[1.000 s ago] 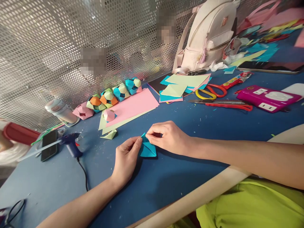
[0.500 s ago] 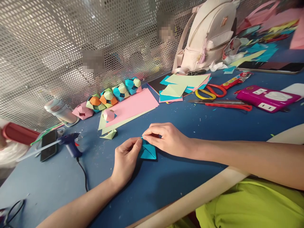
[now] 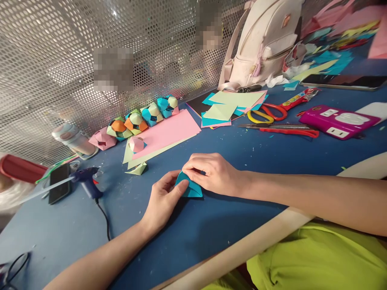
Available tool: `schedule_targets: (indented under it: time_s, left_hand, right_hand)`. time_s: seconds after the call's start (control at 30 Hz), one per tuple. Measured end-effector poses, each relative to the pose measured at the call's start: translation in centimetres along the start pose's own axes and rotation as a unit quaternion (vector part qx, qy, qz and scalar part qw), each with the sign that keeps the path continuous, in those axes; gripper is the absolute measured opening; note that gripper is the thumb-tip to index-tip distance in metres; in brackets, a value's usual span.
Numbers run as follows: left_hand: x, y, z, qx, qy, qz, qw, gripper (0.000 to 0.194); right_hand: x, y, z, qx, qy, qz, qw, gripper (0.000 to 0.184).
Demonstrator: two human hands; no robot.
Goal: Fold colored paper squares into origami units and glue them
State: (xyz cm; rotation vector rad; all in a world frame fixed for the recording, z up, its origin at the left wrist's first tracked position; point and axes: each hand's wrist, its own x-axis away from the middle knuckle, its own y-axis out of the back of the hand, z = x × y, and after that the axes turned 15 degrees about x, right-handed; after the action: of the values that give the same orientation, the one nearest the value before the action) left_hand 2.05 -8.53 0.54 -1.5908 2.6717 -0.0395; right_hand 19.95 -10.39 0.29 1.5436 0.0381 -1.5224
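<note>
A small folded piece of blue paper (image 3: 193,190) is held between my hands, just above the blue table (image 3: 242,229). My left hand (image 3: 165,197) grips its left side, thumb on top and fingers behind. With thumb and forefinger, my right hand (image 3: 213,173) pinches the paper's upper corner. Part of the paper is hidden behind my fingers. Close by on the left lies a small folded piece of pale green paper (image 3: 138,168). Beyond it, a pink and blue folded paper piece (image 3: 136,144) rests on pink paper sheets (image 3: 169,131).
Several folded paper balls (image 3: 136,121) line up by the perforated metal screen (image 3: 75,60). A glue gun (image 3: 87,179), a phone (image 3: 59,183) and a bottle (image 3: 74,139) are left. Scissors (image 3: 273,112), a red cutter (image 3: 288,131), a purple power strip (image 3: 338,121) and a backpack (image 3: 263,48) are right.
My left thumb has slid down from the paper's top corner onto its face. The blue paper has turned slightly and shows a more triangular outline. My right hand keeps its pinch.
</note>
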Motion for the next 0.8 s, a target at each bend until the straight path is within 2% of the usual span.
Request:
schedule_targets:
  time_s: [0.13, 0.37, 0.47, 0.6, 0.67, 0.8]
  left_hand:
    - [-0.2, -0.2, 0.0, -0.014, 0.006, -0.011, 1.0, 0.018]
    - [-0.3, -0.2, 0.3, 0.015, -0.011, -0.045, 0.999, 0.016]
    - [-0.4, -0.2, 0.1, 0.001, -0.032, -0.071, 0.997, 0.018]
    - [-0.4, -0.1, 0.0, -0.031, -0.042, -0.11, 0.993, 0.02]
    - [-0.4, -0.1, 0.0, -0.047, -0.049, -0.118, 0.991, 0.019]
    - [-0.3, -0.2, 0.0, -0.071, -0.059, -0.113, 0.989, 0.017]
  right_hand:
    - [0.0, -0.1, 0.0, -0.004, 0.007, -0.006, 1.0, 0.024]
    - [0.1, 0.0, 0.2, -0.066, -0.026, 0.023, 0.997, 0.016]
    - [-0.1, 0.2, 0.4, -0.096, -0.086, 0.066, 0.989, 0.016]
    - [-0.3, 0.4, 0.9, -0.073, -0.175, 0.168, 0.967, 0.014]
    - [-0.4, 0.4, 1.2, -0.055, -0.186, 0.199, 0.961, 0.022]
    - [-0.3, 0.4, 1.5, -0.022, -0.175, 0.192, 0.965, 0.032]
